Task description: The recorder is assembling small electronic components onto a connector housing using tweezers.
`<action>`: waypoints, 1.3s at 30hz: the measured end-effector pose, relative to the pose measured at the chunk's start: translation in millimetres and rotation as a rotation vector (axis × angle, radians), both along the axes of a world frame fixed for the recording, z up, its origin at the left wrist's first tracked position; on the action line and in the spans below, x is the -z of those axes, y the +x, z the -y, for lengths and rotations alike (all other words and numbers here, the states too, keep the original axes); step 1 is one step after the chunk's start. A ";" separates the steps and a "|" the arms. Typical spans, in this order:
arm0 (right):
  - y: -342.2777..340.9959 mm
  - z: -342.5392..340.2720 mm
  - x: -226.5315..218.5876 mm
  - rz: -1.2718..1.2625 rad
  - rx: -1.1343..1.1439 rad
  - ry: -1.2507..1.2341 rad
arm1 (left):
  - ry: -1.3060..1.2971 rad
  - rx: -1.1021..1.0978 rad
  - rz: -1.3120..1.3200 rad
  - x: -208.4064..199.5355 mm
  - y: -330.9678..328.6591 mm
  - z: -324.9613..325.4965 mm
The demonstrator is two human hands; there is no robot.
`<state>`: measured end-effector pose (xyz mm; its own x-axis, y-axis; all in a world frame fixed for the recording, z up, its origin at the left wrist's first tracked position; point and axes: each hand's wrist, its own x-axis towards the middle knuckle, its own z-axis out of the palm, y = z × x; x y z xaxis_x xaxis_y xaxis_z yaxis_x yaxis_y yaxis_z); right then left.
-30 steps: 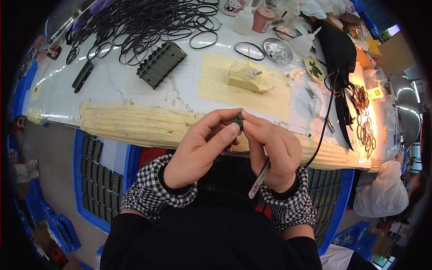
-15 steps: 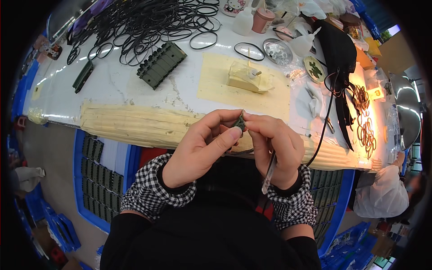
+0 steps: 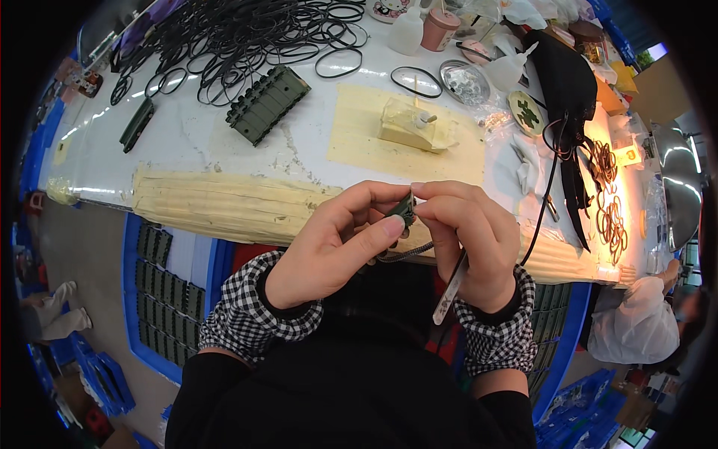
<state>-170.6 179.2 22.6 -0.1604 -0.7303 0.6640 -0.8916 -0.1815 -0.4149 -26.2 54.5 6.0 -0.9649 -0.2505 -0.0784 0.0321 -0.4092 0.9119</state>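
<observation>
My left hand (image 3: 336, 243) pinches a small dark green moulded part (image 3: 405, 210) between thumb and fingers, just above the table's near edge. Closed beside it, my right hand (image 3: 485, 247) has its thumb and fingertips against the right end of that part. A slim metal tool (image 3: 449, 295) is tucked in the right palm, its blunt end sticking out toward me; its other end is hidden, so its exact kind does not show. Most of the green part lies behind my fingers.
Masking tape (image 3: 224, 200) covers the near edge. Beyond are a taped block (image 3: 415, 127), a row of green parts (image 3: 268, 105), a single green piece (image 3: 137, 125) and black rubber loops (image 3: 247, 34). Blue trays of green parts (image 3: 170, 295) flank my lap. A lamp lights the right; a person (image 3: 636, 325) sits there.
Both hands still hold the part, which has tilted and shifted slightly right. My right hand has moved a little to the right with the metal tool. At far left, a person's legs have shifted.
</observation>
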 end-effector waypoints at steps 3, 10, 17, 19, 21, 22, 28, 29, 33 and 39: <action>1.8 -0.8 0.7 0.004 0.002 0.034 | -0.024 -0.016 0.011 1.6 0.4 -1.2; 7.2 2.6 8.5 0.018 0.025 -0.047 | -0.012 -0.019 -0.016 3.8 -0.2 -3.7; 10.2 1.3 13.3 -0.040 0.062 -0.084 | 0.004 -0.058 -0.015 6.8 0.5 -6.1; 11.5 0.9 14.9 -0.065 0.078 -0.094 | 0.018 -0.066 0.000 7.3 0.9 -7.2; 14.2 0.1 14.6 -0.081 0.096 -0.084 | 0.008 -0.057 0.010 8.3 2.1 -6.7; 16.3 -1.1 12.9 -0.084 0.107 -0.068 | -0.007 -0.041 0.011 8.9 3.3 -5.1; 22.6 1.4 16.7 0.067 0.132 -0.105 | 0.019 -0.058 0.010 5.8 0.2 -4.8; 22.3 2.0 16.5 0.103 0.128 -0.115 | 0.034 -0.062 0.012 4.6 -0.8 -4.7; 22.3 1.8 11.3 0.238 0.109 -0.099 | -0.082 -0.022 -0.050 1.3 -2.4 0.6; 19.5 -0.4 14.1 0.308 0.070 -0.056 | -0.092 0.076 -0.073 2.9 -2.2 6.8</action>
<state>-151.1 179.6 8.5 -0.4086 -0.6742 0.6153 -0.7365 -0.1546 -0.6585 -28.4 47.8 3.1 -0.9836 -0.1798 0.0129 0.0723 -0.3281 0.9419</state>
